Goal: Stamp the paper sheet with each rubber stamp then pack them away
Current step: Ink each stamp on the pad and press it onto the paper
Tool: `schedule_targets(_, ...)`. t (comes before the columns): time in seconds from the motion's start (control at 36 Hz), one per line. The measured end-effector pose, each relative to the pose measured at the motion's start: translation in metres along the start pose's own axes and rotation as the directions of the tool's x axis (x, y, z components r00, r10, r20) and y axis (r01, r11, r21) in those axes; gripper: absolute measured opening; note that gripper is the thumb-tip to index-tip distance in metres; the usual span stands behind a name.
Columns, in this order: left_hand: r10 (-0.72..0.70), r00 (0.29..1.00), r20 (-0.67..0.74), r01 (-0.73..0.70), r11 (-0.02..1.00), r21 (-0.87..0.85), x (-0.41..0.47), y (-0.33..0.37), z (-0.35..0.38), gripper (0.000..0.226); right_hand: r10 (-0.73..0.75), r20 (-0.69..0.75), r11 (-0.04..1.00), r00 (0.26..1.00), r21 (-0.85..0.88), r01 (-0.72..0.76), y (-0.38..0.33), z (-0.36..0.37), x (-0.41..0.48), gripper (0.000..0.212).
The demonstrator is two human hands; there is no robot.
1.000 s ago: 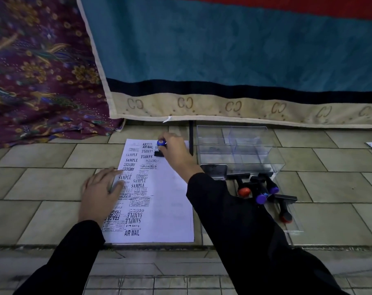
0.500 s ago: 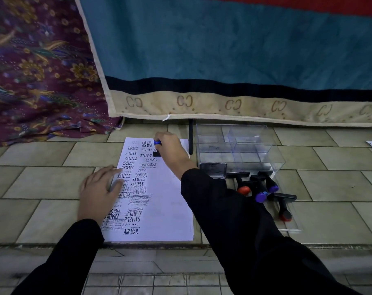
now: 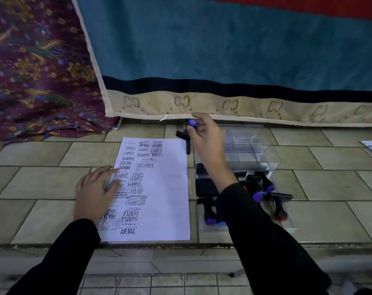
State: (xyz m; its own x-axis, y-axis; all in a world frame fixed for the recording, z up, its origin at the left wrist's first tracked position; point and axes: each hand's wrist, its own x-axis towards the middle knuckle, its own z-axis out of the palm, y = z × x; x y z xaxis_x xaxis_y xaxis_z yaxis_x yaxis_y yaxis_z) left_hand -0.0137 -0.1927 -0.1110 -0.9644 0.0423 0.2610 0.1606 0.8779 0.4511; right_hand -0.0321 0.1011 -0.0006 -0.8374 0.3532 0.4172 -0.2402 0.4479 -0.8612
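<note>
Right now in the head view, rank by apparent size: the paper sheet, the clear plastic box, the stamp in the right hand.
1. paper sheet
2. clear plastic box, though it sits farther from the camera and is partly hidden
3. blue-capped stamp held by the right hand

We see a white paper sheet (image 3: 159, 188) covered in black stamped words. At its one o'clock, the right hand (image 3: 206, 141) pinches a black stamp with a blue cap (image 3: 190, 128). At the sheet's three o'clock lie black stamps capped in blue and purple (image 3: 257, 196), and one capped in red (image 3: 281, 215), beside a clear box (image 3: 253, 150). Both sleeves (image 3: 265, 241) are black. The floor tiles (image 3: 32, 188) are pale olive-beige. At twelve o'clock hangs a teal cloth (image 3: 223, 45) with a black band and a beige border of brown letter motifs; at ten o'clock, a maroon cloth (image 3: 36, 71) with gold flowers.
</note>
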Motion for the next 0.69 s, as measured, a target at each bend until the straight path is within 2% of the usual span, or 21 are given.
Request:
schedule_targets(0.17,0.003,1.000,-0.005,-0.003,1.000,-0.005,0.000,-0.002,0.001,0.040,-0.073,0.065,0.984,0.995,-0.159,0.083,0.015,-0.047,-0.046,0.021)
schedule_targets(0.33,-0.009,1.000,0.014,0.009,1.000,0.001,-0.001,0.002,-0.001,0.042,-0.099,0.015,0.978,0.995,-0.183,0.100,0.030,-0.066,-0.082,0.025)
schedule_targets(0.53,-0.013,1.000,0.012,0.013,1.000,0.003,-0.001,0.003,-0.002,0.044,-0.087,0.104,0.960,0.991,-0.257,0.111,0.039,-0.075,-0.096,0.028)
schedule_targets(0.69,-0.016,1.000,0.015,0.016,1.000,0.004,-0.001,0.001,-0.001,0.042,-0.087,0.162,0.959,0.983,-0.253,0.127,0.042,-0.073,-0.101,0.029)
